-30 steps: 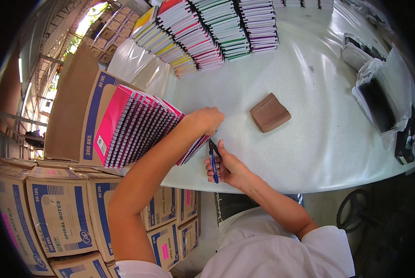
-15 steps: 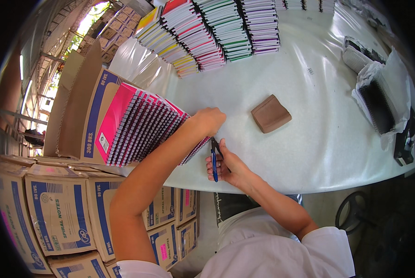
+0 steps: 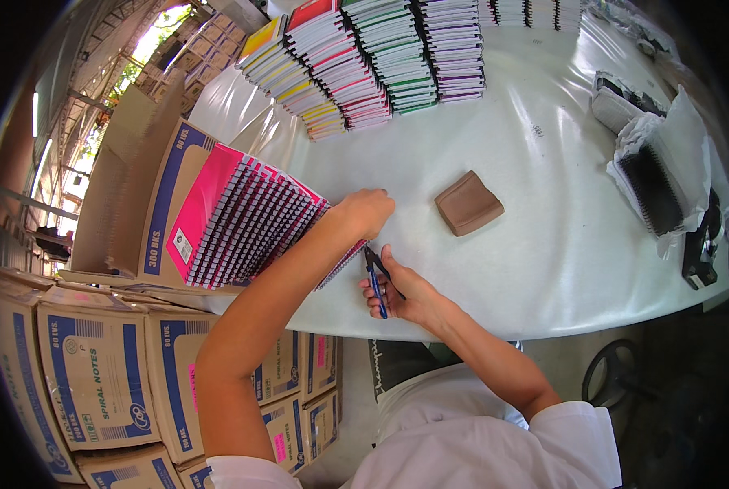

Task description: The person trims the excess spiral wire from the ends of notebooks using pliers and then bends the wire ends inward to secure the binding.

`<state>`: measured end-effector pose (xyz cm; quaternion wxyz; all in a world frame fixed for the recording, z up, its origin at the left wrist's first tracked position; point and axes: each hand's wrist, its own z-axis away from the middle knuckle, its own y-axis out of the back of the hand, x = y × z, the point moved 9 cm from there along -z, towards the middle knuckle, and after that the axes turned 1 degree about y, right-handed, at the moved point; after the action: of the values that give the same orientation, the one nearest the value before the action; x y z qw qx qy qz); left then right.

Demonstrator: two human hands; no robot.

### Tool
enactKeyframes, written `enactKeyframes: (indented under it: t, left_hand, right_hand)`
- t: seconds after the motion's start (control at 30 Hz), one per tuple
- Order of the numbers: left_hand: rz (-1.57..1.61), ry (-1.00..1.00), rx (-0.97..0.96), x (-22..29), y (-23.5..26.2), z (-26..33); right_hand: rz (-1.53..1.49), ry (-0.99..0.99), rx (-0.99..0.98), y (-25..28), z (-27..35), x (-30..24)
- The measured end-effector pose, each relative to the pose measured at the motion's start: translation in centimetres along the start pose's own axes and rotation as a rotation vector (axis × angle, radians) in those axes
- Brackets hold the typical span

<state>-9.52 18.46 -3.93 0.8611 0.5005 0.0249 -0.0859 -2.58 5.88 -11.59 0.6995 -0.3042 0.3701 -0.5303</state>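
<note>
A slanted row of pink-covered spiral notebooks [image 3: 254, 220] leans by an open carton, their white-and-dark bindings facing up. My left hand [image 3: 370, 213] is closed over the near right end of the row, at the last notebook; its fingertips are largely hidden. In my right hand [image 3: 405, 295] is a pair of pliers with blue handles [image 3: 376, 291]. Their dark jaws point up at the end of that notebook's binding, just below my left hand. The handles stand apart.
A brown block-like piece [image 3: 469, 204] lies on the white-covered table [image 3: 544, 269]. Stacks of coloured spiral notebooks [image 3: 385, 61] stand at the back. Black binding coils in wrapping [image 3: 656, 183] lie at right. The open carton [image 3: 124, 204] and stacked cartons [image 3: 96, 375] are at left.
The handles of the pliers have spread apart in my right hand. My left hand stays at the end of the notebook row. The whole view has shifted slightly.
</note>
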Motion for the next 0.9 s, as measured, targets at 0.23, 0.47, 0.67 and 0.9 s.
enactKeyframes:
  t: [0.23, 0.47, 0.67, 0.9]
  left_hand:
    - [0.027, 0.014, 0.014, -0.3, 0.0, 0.3]
    - [0.035, 0.014, 0.026, -0.5, -0.5, 0.3]
    - [0.022, 0.044, -0.086, 0.4, 0.3, 0.1]
    - [0.09, 0.054, -0.08, 0.3, 0.0, 0.2]
  right_hand:
    - [-0.003, 0.036, 0.059, 0.0, 0.4, -0.2]
    - [-0.037, 0.063, 0.085, -0.2, -0.4, -0.5]
    - [-0.022, 0.081, -0.012, 1.1, -0.3, -1.1]
    - [2.037, 0.86, 0.869, -0.1, 12.3, -7.9]
